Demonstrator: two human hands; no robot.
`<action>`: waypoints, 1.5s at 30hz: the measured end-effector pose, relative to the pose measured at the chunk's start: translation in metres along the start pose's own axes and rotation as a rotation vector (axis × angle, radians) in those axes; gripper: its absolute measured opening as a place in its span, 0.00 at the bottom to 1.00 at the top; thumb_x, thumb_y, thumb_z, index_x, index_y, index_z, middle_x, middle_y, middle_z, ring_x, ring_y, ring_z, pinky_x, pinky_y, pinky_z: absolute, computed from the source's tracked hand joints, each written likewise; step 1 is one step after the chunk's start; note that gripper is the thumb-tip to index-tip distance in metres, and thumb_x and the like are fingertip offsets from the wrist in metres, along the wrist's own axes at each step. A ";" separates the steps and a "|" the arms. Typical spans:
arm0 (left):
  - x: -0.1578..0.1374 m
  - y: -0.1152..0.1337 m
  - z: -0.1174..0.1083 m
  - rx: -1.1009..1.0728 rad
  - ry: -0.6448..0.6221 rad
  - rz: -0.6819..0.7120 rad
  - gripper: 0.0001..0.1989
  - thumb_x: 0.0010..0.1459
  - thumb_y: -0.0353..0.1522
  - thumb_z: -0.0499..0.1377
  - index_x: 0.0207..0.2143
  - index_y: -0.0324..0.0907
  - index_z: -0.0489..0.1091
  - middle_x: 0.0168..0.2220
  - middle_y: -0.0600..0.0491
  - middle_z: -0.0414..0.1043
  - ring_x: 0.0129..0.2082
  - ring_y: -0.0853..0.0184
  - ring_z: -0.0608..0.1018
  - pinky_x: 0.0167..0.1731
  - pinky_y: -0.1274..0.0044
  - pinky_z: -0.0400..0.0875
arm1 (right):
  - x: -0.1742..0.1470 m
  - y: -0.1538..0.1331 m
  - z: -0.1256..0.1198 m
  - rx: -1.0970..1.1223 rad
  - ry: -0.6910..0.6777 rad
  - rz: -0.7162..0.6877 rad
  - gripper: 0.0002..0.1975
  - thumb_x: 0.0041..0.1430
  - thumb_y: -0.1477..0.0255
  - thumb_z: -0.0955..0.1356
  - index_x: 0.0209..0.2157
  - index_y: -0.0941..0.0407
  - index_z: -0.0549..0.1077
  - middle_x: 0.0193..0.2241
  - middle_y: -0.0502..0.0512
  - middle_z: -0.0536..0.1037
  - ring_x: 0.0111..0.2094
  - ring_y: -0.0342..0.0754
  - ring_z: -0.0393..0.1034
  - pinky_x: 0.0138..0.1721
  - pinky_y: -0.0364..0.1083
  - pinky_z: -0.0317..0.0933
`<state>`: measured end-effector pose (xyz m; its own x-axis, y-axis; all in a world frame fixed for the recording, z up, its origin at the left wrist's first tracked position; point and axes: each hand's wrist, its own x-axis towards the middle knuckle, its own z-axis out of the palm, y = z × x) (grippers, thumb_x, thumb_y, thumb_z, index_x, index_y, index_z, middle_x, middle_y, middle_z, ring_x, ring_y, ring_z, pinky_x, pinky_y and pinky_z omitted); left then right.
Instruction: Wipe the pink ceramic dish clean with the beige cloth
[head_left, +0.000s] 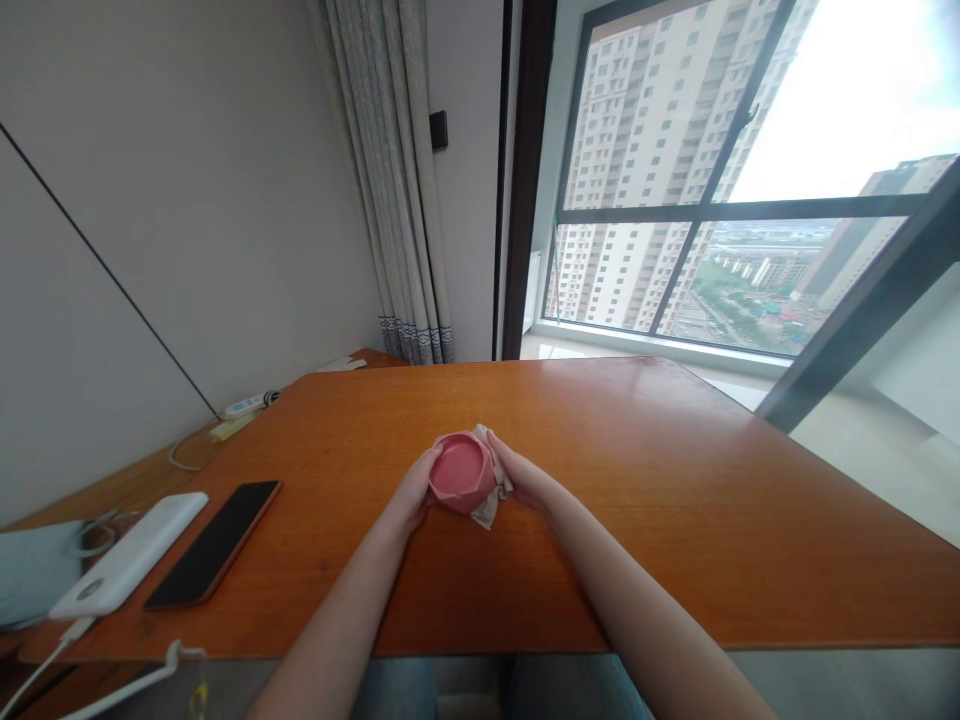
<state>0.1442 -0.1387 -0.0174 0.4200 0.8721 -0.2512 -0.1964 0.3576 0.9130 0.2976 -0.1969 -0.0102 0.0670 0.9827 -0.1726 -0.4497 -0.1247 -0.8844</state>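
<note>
A pink pot-like bowl with a faceted outside (459, 468) is tilted so that its round opening faces me, above the middle of the wooden table (600, 560). My left hand (417, 488) grips its left side, the fingers mostly hidden behind it. On the other side my right hand (517, 472) presses a crumpled light-beige cloth (486, 512) against the pink wall. The cloth hangs below the fingers and shows above the rim. Whether the bowl's base touches the table cannot be made out.
At the left lie a dark phone (215, 546) and a white power bank (131, 555) with a cable plugged in. A white power strip (247, 405) sits by the wall. A white hook-shaped piece (161, 668) stands at the near left edge. Behind the table are a curtain (397, 180) and a window.
</note>
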 end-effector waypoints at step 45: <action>0.000 0.001 -0.002 -0.143 0.005 0.118 0.18 0.45 0.44 0.65 0.30 0.38 0.69 0.22 0.57 0.67 0.20 0.75 0.69 0.21 0.84 0.64 | 0.005 -0.007 -0.001 -0.141 0.218 0.052 0.08 0.57 0.73 0.61 0.31 0.58 0.72 0.29 0.56 0.79 0.32 0.45 0.74 0.34 0.41 0.66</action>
<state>0.1421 -0.1371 -0.0168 0.3823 0.9124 -0.1465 -0.3684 0.2959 0.8813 0.3016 -0.1910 -0.0056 0.2441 0.9239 -0.2947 -0.3298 -0.2067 -0.9212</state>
